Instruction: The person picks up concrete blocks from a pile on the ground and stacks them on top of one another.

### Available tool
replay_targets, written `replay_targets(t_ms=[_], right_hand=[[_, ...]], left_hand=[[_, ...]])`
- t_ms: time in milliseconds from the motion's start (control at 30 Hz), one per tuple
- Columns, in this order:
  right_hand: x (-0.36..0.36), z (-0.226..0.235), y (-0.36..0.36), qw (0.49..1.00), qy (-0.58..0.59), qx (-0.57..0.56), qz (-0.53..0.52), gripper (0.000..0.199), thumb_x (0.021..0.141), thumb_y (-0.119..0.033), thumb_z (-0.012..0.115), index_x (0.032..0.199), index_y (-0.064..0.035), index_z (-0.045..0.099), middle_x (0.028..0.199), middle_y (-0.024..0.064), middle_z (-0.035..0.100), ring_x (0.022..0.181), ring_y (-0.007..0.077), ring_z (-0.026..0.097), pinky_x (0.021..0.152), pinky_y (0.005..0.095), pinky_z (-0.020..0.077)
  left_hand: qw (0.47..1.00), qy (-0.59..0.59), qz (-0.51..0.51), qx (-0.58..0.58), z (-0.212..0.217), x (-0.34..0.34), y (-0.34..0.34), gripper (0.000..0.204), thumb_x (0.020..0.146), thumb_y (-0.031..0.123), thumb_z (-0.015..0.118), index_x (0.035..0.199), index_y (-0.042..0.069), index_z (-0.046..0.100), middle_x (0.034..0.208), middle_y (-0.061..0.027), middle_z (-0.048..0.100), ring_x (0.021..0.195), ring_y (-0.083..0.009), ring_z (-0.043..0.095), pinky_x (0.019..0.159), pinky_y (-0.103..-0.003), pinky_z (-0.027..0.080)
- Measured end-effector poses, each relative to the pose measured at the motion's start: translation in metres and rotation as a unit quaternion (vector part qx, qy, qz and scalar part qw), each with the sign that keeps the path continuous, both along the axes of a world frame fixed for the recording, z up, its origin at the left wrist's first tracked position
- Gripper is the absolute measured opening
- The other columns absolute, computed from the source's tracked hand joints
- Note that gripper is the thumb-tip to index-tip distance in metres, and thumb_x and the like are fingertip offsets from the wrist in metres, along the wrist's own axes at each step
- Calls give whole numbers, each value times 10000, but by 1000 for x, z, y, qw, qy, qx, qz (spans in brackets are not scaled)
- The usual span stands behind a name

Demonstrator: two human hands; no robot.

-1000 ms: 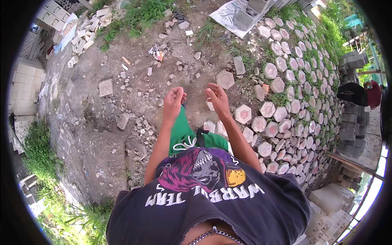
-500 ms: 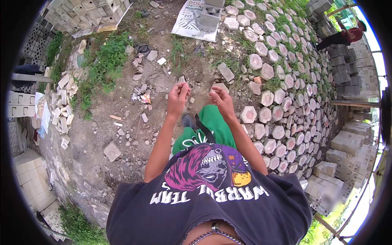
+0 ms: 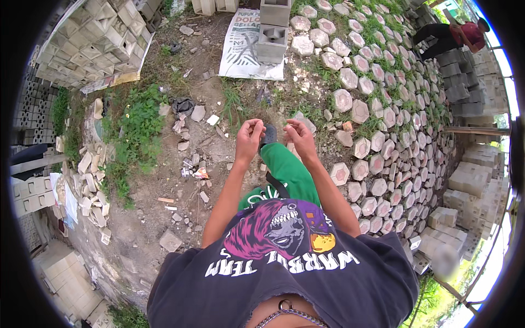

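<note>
Out in front of our chest, our left hand (image 3: 249, 135) and right hand (image 3: 298, 136) hover apart, fingers curled loosely inward; whether they pinch anything we cannot tell. Nearest beneath them lies a broken grey paver piece (image 3: 303, 121) on the dirt, rough-edged and pale. Beyond it spread hexagonal pavers (image 3: 361, 112) in grass, and we judge their uneven edges could trip a foot.

White printed sack (image 3: 247, 46) lies flat beneath grey blocks (image 3: 272, 27).
</note>
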State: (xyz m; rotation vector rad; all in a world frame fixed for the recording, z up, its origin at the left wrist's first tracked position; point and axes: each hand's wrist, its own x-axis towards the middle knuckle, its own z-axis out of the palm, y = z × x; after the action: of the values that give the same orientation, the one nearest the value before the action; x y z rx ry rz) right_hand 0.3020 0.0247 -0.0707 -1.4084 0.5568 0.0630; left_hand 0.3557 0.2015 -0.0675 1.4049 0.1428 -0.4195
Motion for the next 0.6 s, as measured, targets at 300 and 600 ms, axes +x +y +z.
replay_targets(t_ms=[300, 600], right_hand=[[170, -4, -54, 999, 38, 8, 1, 374, 918, -219, 634, 1224, -22, 548, 1009, 65, 644, 826, 122, 621, 702, 262, 492], [349, -37, -90, 996, 80, 3, -25, 352, 914, -209, 639, 1202, -22, 564, 989, 53, 629, 821, 111, 595, 727, 253, 485]], left_hand=[[998, 20, -36, 42, 5, 180, -43, 256, 945, 231, 605, 1077, 12, 586, 901, -49, 650, 770, -103, 606, 694, -239, 497], [992, 98, -64, 54, -33, 363, -90, 290, 929, 250, 627, 1092, 16, 575, 951, -60, 641, 819, -120, 614, 722, -254, 497]])
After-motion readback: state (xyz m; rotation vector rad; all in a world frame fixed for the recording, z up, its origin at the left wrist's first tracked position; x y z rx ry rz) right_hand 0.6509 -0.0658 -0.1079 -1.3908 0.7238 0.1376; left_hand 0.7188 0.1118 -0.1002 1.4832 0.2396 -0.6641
